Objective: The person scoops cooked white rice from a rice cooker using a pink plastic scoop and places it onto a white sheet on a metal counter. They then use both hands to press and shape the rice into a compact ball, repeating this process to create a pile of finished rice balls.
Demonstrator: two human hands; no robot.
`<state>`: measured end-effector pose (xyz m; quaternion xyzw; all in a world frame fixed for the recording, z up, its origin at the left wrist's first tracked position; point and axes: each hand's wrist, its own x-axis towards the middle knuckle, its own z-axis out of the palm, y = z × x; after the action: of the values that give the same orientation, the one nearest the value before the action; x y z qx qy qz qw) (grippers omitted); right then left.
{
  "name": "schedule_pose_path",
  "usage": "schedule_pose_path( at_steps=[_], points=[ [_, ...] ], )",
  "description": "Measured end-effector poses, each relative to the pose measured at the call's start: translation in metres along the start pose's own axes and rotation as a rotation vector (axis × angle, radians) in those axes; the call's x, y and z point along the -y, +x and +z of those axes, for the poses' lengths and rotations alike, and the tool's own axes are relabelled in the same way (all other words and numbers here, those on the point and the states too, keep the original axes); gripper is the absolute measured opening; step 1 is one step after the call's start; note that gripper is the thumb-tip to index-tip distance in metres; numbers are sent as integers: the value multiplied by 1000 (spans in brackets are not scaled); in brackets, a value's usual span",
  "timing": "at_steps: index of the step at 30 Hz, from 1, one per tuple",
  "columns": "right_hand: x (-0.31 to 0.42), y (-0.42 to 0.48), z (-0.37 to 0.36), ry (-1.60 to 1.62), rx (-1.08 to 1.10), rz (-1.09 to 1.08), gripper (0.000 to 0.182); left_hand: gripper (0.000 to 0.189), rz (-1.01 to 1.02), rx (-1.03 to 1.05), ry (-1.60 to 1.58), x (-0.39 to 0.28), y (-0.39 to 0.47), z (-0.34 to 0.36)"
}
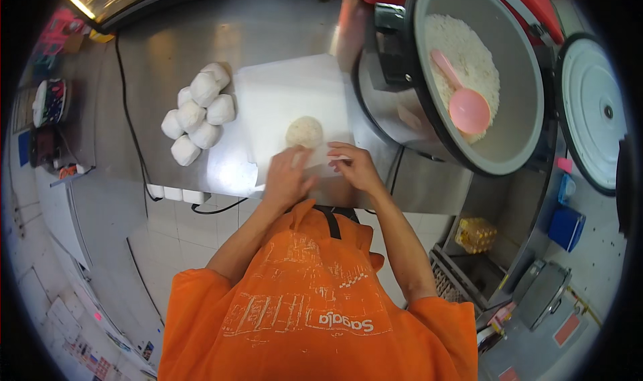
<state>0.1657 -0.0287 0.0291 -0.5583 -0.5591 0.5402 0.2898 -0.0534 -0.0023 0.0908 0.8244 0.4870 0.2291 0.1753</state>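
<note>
A round mound of cooked rice (304, 131) lies on a stack of white paper sheets (296, 89) on the steel table. Just below the mound, my left hand (287, 175) is over the paper's near edge, its fingers bent and blurred; whether it holds the paper is unclear. To the right of it, my right hand (353, 164) has thumb and fingers curled close together by the paper's near right corner. A thin pale edge shows between its fingers, but what it is cannot be told. Several white paper-wrapped bundles (191, 116) are piled left of the sheets.
A large rice cooker (397, 115) full of rice, with a pink ladle (468, 111) in it, stands at the right, its lid (593, 112) open. A black cable (128, 110) crosses the table's left side. A white power strip (173, 192) sits at the near edge.
</note>
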Motion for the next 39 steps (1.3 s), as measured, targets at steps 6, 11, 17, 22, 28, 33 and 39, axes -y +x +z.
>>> schedule_pose_path(
  at_steps=[6, 11, 17, 22, 28, 33, 39],
  points=[
    [-24, 4, -2, -75, -66, 201, 23, 19, -140, 397, -262, 101, -69, -11],
    [-24, 21, 4, 215, -200, 415, 19, 26, -680, -93, -428, 85, -23, 9],
    [1, 55, 7, -552, -318, 267, 24, 42, -1077, 36, -164, 90, -8, 15],
    [41, 145, 19, -680, -113, -346, 49, 66, -532, -90, 57, 60, -6, 22],
    [82, 189, 15, -1105, 553, -111, 24, 89, -400, 16, 120, 46, 33, 25],
    [61, 90, 18, -926, 386, -416, 17, 64, -27, 96, 208, 56, 38, 11],
    [23, 26, 50, -972, -111, -648, 31, 19, -71, 351, 185, 101, -10, -37]
  ],
)
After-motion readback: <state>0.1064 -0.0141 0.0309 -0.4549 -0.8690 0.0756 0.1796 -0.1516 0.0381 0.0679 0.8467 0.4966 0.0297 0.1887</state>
